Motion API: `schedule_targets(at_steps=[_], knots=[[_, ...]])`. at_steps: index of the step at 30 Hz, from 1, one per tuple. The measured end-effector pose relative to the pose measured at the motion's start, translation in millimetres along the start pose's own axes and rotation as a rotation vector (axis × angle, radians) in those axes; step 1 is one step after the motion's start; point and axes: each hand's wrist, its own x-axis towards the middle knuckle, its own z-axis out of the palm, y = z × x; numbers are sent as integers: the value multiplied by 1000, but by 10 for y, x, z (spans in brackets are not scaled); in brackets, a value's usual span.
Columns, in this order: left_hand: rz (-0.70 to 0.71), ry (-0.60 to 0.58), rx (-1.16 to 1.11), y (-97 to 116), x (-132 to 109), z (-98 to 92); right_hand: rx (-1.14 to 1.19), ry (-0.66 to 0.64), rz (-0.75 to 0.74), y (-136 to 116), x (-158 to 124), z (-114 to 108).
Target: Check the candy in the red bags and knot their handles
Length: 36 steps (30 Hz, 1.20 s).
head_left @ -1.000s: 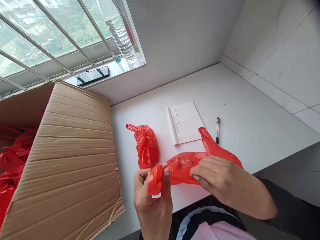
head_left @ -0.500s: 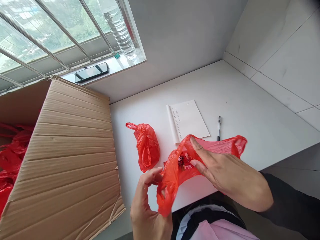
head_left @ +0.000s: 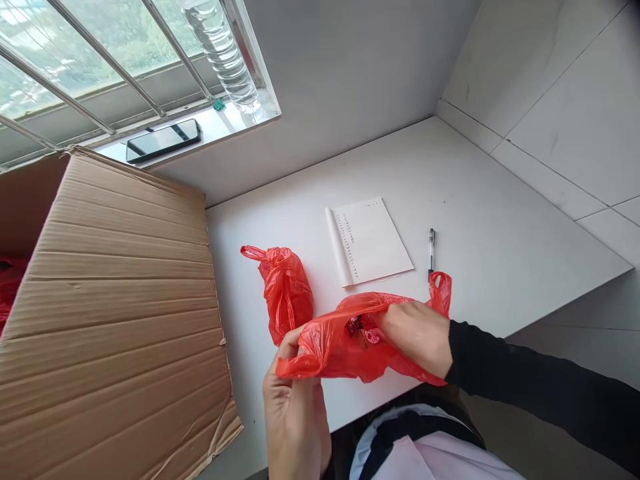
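I hold a red plastic bag (head_left: 345, 347) over the near edge of the white table (head_left: 480, 220). My left hand (head_left: 295, 413) pinches the bag's left handle from below. My right hand (head_left: 417, 337) reaches into the bag's mouth, its fingers closed on the rim. Small wrapped items (head_left: 361, 328) show inside the opening. The bag's other handle (head_left: 441, 290) sticks up behind my right wrist. A second red bag (head_left: 285, 293), tied shut, lies on the table just behind my left hand.
A large cardboard box (head_left: 115, 313) with its flap up fills the left, with more red bags (head_left: 7, 287) inside. A notepad (head_left: 370, 241) and a pen (head_left: 431, 245) lie mid-table. A phone (head_left: 163, 140) and a clear bottle (head_left: 223, 53) rest on the window sill.
The bag went from bunched between my hands to pulled open. My right hand has moved into its mouth, and my left hand has dropped lower on the handle.
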Motion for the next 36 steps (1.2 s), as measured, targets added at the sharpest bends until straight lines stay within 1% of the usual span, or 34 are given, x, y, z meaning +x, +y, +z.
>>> schedule_targets(at_steps=[3, 6, 9, 13, 15, 18, 19, 21, 23, 26, 29, 31, 33, 36], knots=[[-56, 24, -79, -2, -1, 56, -56, -63, 49, -27, 115, 9], [-106, 98, -81, -11, -5, 72, -89, -80, 79, -41, 174, -27], [-116, 190, -85, -29, -4, 53, -112, -76, 99, -27, 129, -97], [-85, 240, -96, -40, -5, 43, -153, -58, 159, -27, 23, -190], [-71, 176, -82, -35, -3, 48, -172, -44, 187, -38, 21, -203], [-58, -15, 5, -26, 4, 46, -173, -48, 175, -46, 86, -182], [-60, -60, 33, -24, 6, 42, -171, -52, 167, -46, 109, -172], [-68, -75, 57, -18, 8, 33, -172, -57, 160, -49, 131, -157], [-69, -37, 40, -1, 6, 29, -176, -48, 148, -68, 109, -146], [-36, 88, 1, 49, -2, 43, -180, -7, 83, -130, 40, -100], [-16, 202, -37, 93, -19, 70, -185, 17, 5, -193, 37, 10], [-14, 231, -63, 98, -36, 84, -187, 22, -20, -210, 91, 95], [-27, 233, -84, 82, -53, 87, -190, 28, -31, -204, 164, 157], [-67, 233, -77, 46, -67, 66, -192, 40, -47, -177, 232, 176]])
